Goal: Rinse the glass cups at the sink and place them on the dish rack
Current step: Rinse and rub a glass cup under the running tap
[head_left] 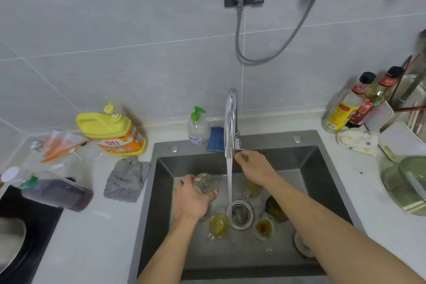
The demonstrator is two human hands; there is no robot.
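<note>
My left hand (192, 200) grips a clear glass cup (206, 182) over the left part of the steel sink (327, 168), just left of the water stream (229, 182). That stream runs from the chrome faucet (231, 122) down to the drain (239, 214). My right hand (254, 167) is at the faucet's lever, fingers pinched on it. Several cups sit on the sink floor: one with yellow liquid (219, 225), one with brown residue (264, 228), a dark green one (275, 208), and one (252, 188) partly hidden under my right wrist. The dish rack (401, 136) stands at the right.
A yellow detergent jug (113, 130), a soap pump bottle (197, 127), a blue sponge (215, 138) and a grey cloth (125, 178) sit left of and behind the sink. Sauce bottles (352, 104), a towel (356, 142) and a green-lidded bowl (408, 184) crowd the right counter. A cooktop (27, 226) lies at the left.
</note>
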